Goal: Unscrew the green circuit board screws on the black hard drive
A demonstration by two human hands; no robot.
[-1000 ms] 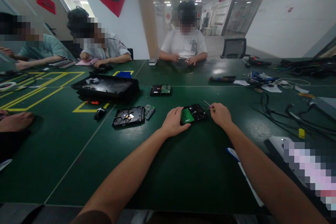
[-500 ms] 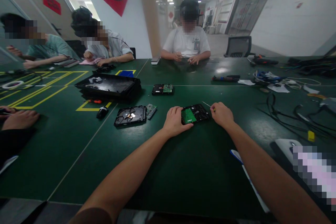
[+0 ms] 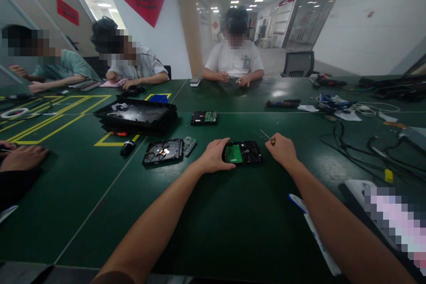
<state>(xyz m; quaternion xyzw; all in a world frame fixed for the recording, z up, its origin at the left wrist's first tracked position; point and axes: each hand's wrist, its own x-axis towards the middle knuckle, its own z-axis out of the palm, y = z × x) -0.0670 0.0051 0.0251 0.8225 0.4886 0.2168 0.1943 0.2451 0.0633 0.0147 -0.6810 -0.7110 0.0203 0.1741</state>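
A black hard drive with a green circuit board lies flat on the green table. My left hand grips its left end, thumb along the near edge and fingers over the far side. To the right of the drive, my right hand is closed round a small screwdriver, whose thin shaft points up and left, apart from the drive. A few tiny bits, perhaps screws, lie by the right fingertips. Left of my left hand are another hard drive and a loose circuit board.
A third drive lies farther back. Stacked black trays and a black-and-white cylinder are on the left. Cables, a phone and a dark-handled tool lie on the right. Co-workers sit across and at the left.
The hard drive under my left hand has turned slightly and shifted left. My right hand with the screwdriver has drawn a little away from its right end. The camera view has tilted slightly.
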